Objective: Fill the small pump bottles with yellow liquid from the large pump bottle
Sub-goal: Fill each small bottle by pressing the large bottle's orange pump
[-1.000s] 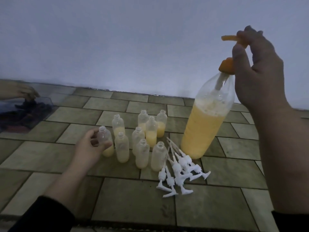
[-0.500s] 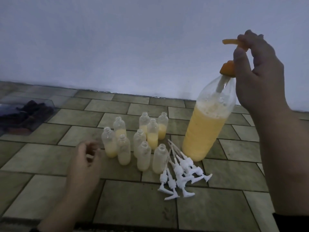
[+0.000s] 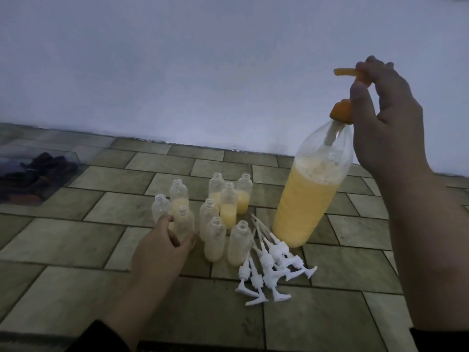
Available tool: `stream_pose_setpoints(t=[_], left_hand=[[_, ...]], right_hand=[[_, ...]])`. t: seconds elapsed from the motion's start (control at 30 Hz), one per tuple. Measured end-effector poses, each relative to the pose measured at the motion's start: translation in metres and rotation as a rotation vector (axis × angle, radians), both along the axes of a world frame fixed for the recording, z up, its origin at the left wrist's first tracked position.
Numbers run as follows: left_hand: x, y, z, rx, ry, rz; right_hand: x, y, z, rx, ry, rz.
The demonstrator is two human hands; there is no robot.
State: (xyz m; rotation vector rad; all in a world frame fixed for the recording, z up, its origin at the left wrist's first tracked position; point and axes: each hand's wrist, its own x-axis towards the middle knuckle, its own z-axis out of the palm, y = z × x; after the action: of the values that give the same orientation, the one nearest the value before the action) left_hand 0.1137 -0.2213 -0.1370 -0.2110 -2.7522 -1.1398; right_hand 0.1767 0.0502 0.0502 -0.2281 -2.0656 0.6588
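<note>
A large clear bottle, more than half full of yellow liquid, stands tilted on the tiled floor at the right. My right hand grips its orange pump head at the top. Several small uncapped bottles stand clustered at the centre, some holding yellow liquid. My left hand wraps its fingers around the front-left small bottle, which stands on the floor. Several white pump tops lie in a heap just right of the cluster.
The floor is olive-grey tiles running back to a pale wall. A clear plastic box with dark contents sits at the far left.
My left hand set a small bottle down at the cluster's left, drew back, then reached forward onto the front-left bottle. The right hand stayed on the large bottle's pump.
</note>
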Motion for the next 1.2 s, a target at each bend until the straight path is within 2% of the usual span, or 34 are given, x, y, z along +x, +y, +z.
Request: stream_pose_setpoints(t=[0.13, 0.23, 0.4, 0.57, 0.67, 0.77, 1.0, 1.2], left_hand=[[0.0, 0.0, 0.001, -0.015, 0.002, -0.01], [0.005, -0.007, 0.007, 0.072, 0.044, -0.021], [0.005, -0.023, 0.046, 0.357, 0.125, -0.058], [0.009, -0.012, 0.114, 0.858, 0.115, -0.256], [-0.001, 0.007, 0.136, 0.94, 0.077, -0.336], [-0.008, 0.032, 0.15, 0.915, 0.058, -0.411], [-0.02, 0.081, 0.17, 0.509, 0.181, -0.428], [-0.016, 0.11, 0.184, 0.389, 0.311, -0.473]], right_hand=[[0.002, 0.0, 0.001, -0.013, -0.005, -0.002], [0.002, -0.001, 0.002, -0.008, -0.007, -0.001], [0.001, -0.001, 0.003, 0.017, -0.013, 0.007], [0.001, 0.002, 0.002, 0.087, -0.021, 0.005], [0.002, 0.004, 0.001, 0.098, -0.037, 0.005], [0.003, 0.005, 0.001, 0.119, -0.044, -0.002], [0.003, 0.005, -0.001, 0.114, -0.038, 0.005], [0.001, 0.005, -0.002, 0.128, -0.028, 0.004]])
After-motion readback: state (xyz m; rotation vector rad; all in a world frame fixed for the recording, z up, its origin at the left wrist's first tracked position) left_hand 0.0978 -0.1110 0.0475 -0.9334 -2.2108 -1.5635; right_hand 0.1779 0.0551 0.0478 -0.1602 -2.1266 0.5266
